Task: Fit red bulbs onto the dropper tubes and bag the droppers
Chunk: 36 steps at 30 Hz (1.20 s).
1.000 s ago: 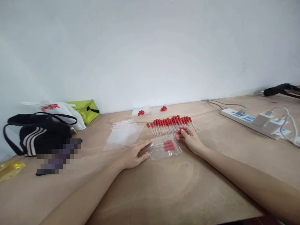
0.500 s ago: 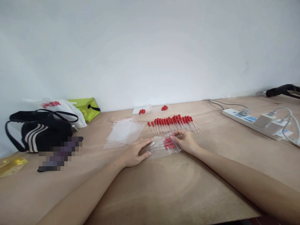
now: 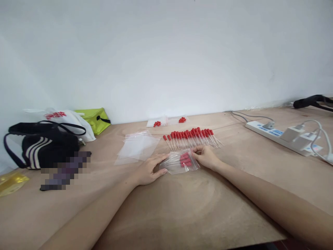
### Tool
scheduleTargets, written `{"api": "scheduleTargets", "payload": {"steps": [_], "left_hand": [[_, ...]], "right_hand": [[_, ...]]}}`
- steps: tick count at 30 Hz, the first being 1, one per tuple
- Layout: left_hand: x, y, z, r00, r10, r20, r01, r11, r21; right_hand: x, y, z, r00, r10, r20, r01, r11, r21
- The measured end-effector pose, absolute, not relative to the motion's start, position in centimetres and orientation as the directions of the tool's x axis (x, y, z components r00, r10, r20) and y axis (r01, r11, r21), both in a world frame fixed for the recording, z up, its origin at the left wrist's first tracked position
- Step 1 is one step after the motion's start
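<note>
the left hand (image 3: 148, 170), thumb and fingers wide, touches a clear flat plastic bag (image 3: 173, 170) of slender red-topped droppers (image 3: 185, 160) whose edge the right hand (image 3: 206, 157) pinches in narrowed fingers.

The clear rectangular plastic zip bag (image 3: 174, 168) is finished pretty glossy and crinkly. The broad light-brown tabletop (image 3: 205, 208) is surfaced with smooth, mostly matt-looking wood.

left: black striped bag (image 3: 57, 147), white bag (image 3: 78, 125), green bag (image 3: 91, 119), yellow packet (image 3: 11, 184) | right: power strip (image 3: 276, 132), plugged-in adapters (image 3: 291, 133)
</note>
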State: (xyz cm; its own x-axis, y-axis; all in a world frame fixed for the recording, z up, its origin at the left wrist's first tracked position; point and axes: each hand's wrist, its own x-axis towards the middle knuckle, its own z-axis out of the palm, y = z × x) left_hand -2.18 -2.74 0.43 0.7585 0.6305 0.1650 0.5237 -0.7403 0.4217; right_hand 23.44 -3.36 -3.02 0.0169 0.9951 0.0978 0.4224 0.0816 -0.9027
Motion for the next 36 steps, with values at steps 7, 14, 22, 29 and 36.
{"api": "scheduleTargets", "payload": {"steps": [7, 14, 22, 29, 36], "left_hand": [[-2.1, -2.6, 0.4, 0.761, 0.63, 0.154, 0.528, -0.74, 0.416], [-1.9, -2.8, 0.3, 0.725, 0.673, 0.149, 0.597, -0.721, 0.353], [-1.9, -2.7, 0.3, 0.744, 0.648, 0.164, 0.597, -0.755, 0.273], [-2.0, -2.6, 0.0, 0.751, 0.634, 0.186, 0.584, -0.768, 0.261], [-2.1, -2.7, 0.0, 0.742, 0.65, 0.161, 0.591, -0.749, 0.299]], "right_hand": [[24.3, -3.4, -2.4, -0.021, 1.0, 0.022, 0.379, 0.029, -0.925], [26.9, 0.0, -1.3, 0.206, 0.909, 0.362, 0.759, 0.085, -0.645], [26.2, 3.9, -0.3, 0.331, 0.908, 0.256, 0.878, -0.197, -0.436], [25.2, 4.1, 0.6, 0.344, 0.909, 0.235, 0.871, -0.216, -0.44], [26.8, 0.6, 1.5, 0.273, 0.888, 0.371, 0.705, 0.078, -0.705]]}}
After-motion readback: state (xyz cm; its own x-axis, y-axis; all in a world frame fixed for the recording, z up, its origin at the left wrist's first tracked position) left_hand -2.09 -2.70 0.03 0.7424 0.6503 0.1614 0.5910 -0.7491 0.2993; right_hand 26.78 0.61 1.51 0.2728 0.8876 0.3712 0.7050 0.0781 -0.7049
